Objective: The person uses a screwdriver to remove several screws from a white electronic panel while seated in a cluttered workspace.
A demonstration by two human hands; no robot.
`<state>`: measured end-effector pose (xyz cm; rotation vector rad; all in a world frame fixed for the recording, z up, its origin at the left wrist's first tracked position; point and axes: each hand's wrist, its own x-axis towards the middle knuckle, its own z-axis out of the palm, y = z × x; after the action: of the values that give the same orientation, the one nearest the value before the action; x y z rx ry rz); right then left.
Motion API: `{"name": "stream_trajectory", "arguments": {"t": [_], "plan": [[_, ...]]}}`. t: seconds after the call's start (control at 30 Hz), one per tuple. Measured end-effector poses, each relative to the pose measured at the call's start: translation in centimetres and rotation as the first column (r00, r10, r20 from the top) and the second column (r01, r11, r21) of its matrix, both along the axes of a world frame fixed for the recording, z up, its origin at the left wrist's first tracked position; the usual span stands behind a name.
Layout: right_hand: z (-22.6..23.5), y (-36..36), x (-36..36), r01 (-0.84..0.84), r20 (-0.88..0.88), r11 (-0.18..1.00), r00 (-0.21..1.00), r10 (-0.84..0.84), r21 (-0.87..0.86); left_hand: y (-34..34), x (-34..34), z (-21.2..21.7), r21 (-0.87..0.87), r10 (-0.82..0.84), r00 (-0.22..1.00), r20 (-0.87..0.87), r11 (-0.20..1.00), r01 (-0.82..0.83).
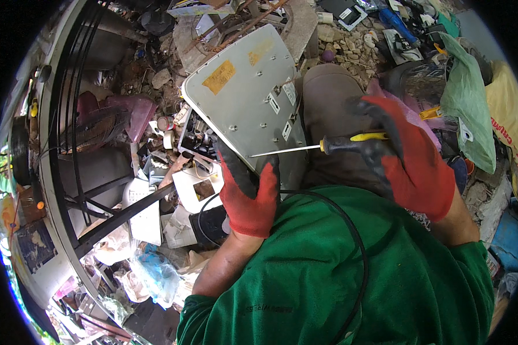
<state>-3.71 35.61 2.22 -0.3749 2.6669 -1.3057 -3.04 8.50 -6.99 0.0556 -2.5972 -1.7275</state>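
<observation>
A flat grey-white metal panel (244,92) leans tilted in front of me, with small studs, slotted white labels and two brownish tape patches on its face. My left hand (248,198), in a red and black glove, grips its near lower edge, thumb on the near side; some fingertips are hidden behind the panel. In my right hand (414,158), gloved the same way, is a screwdriver (342,144) with a black and yellow handle. Its long thin shaft points left, and the tip meets the panel's lower left edge close to my left thumb and forefinger.
A black metal frame (69,172) stands at the left. Beside the panel are a tray of small dark parts (198,135) and a white plastic piece (198,185). A round concrete slab (299,23) lies beyond. Green bag (469,103) and rubble are at the right. A black cable (354,230) crosses my shirt.
</observation>
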Motion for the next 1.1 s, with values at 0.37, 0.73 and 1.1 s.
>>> {"name": "stream_trajectory", "arguments": {"t": [0.37,0.73,1.1], "plan": [[0.0,-0.6,-1.6,-0.119,-0.306,0.99,0.948,0.09,-0.078,0.2,-0.2,0.5,-0.011,-0.007,1.0,-0.023,1.0,0.007],[-0.5,-0.6,-1.5,-0.192,-0.397,0.971,0.909,0.122,-0.141,-0.3,-0.2,-0.3,-0.049,0.006,1.0,0.0,0.999,-0.006],[-1.2,-0.1,-1.5,-0.212,-0.439,0.971,0.887,0.142,-0.113,-0.1,-0.3,0.3,0.051,0.001,0.998,0.055,0.999,-0.004]]}}
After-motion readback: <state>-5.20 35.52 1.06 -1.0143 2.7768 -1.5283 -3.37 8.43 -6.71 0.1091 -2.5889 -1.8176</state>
